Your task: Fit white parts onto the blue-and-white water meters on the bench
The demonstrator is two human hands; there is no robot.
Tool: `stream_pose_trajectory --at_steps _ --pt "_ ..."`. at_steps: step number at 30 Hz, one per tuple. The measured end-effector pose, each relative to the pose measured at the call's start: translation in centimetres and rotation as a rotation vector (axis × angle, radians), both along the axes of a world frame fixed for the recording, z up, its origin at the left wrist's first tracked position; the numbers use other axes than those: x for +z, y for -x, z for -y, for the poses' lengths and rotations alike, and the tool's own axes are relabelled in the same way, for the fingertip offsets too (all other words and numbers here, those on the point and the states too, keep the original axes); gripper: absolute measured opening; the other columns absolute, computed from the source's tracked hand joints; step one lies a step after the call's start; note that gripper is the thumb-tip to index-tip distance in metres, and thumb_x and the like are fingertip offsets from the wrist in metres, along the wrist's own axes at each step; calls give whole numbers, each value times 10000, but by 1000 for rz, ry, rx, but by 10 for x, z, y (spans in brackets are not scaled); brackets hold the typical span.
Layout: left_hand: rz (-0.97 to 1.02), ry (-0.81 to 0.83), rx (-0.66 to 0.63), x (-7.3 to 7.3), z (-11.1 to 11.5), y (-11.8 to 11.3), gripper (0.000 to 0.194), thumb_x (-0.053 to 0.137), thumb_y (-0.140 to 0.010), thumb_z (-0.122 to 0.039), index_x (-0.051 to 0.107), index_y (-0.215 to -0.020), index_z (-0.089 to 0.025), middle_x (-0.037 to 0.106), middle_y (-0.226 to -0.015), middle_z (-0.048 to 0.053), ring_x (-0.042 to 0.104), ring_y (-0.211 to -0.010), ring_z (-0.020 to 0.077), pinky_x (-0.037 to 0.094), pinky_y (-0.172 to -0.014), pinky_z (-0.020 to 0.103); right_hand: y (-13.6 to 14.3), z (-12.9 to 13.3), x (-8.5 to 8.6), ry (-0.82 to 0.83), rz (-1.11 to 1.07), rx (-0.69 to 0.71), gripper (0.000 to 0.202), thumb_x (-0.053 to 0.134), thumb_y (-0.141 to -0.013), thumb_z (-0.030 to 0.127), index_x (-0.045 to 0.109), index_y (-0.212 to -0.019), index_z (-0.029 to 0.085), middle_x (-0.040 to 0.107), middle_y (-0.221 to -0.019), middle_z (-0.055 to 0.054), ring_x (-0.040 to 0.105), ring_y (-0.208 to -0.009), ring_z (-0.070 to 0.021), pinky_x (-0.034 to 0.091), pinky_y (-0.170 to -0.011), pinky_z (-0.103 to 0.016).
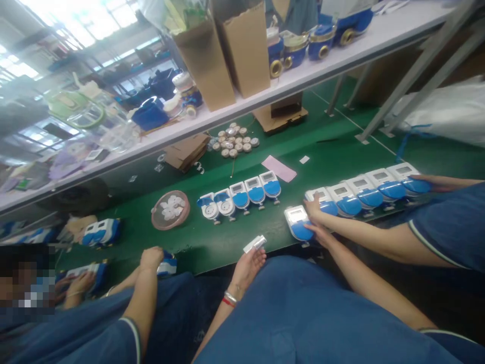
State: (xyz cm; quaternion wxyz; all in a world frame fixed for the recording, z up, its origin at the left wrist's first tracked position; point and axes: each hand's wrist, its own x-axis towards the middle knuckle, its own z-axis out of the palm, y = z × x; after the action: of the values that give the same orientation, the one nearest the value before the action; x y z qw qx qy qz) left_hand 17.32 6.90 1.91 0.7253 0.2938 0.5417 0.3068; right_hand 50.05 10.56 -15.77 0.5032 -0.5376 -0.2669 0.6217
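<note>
My left hand point(248, 266) is palm up near the table's front edge, its fingers curled about a small white and silver piece point(255, 244), perhaps a stack of labels. My right hand point(318, 233) grips the right side of a white water meter point(296, 216) with a blue lid, at the table edge. Left of it, several similar meters point(239, 195) stand in a row; two have their lids up, showing round dials. On the right is another row of meters point(349, 198), with a co-worker's hands point(313, 208) at both ends.
A pink bowl point(154, 215) holds white round parts. Further back are round parts point(235, 140), a pink sheet point(279, 168) and flattened cardboard point(187, 151). A shelf point(242, 105) with boxes and brass-fitted meters overhangs the table. Another co-worker's hand point(151, 257) is at left.
</note>
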Motion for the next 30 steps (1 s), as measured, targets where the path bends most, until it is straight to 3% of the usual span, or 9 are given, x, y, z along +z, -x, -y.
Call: stream_pose_trajectory --at_steps 6,10,13,16,23,30 --pt "-110 42 -70 6 6 -15 399 378 -853 -479 639 -950 -194 685 -980 5 596 -983 225 467 -823 372 3 0 5 122 -4 1 678 647 -677 336 373 -1296 313 478 -1309 -9 503 -1137 -218 390 -985 -437" --pt "-156 45 -123 10 7 -17 455 361 -820 -576 625 -1001 -252 668 -1025 -25 588 -1006 194 477 -818 354 1 0 10 136 11 37 720 655 -665 345 346 -1315 308 489 -1298 -29 536 -1094 -220 439 -929 -424" --pt "-115 25 -88 9 7 -17 458 414 -782 -604 640 -979 -258 678 -996 -20 598 -981 201 472 -823 373 1 -1 10 147 31 32 738 658 -656 354 338 -1319 306 492 -1294 -33 539 -1089 -219 445 -918 -418" --pt "-6 49 -69 4 8 -18 473 443 -783 -580 629 -975 -190 687 -945 4 604 -961 212 457 -858 381 1 -1 9 145 37 23 731 657 -654 366 348 -1314 305 500 -1286 -28 536 -1092 -215 436 -929 -407" --pt "16 85 10 -2 12 -30 414 418 -836 -474 590 -954 -116 653 -1011 146 626 -908 183 468 -855 301 3 0 21 178 77 34 712 652 -640 381 380 -1293 303 544 -1234 -29 569 -1039 -225 473 -884 -411" --pt "13 92 68 9 18 -29 362 570 -717 -527 643 -853 -199 686 -908 90 647 -836 174 502 -834 339 8 0 42 182 109 75 658 652 -628 388 430 -1245 344 586 -1168 -22 604 -969 -238 527 -820 -398"
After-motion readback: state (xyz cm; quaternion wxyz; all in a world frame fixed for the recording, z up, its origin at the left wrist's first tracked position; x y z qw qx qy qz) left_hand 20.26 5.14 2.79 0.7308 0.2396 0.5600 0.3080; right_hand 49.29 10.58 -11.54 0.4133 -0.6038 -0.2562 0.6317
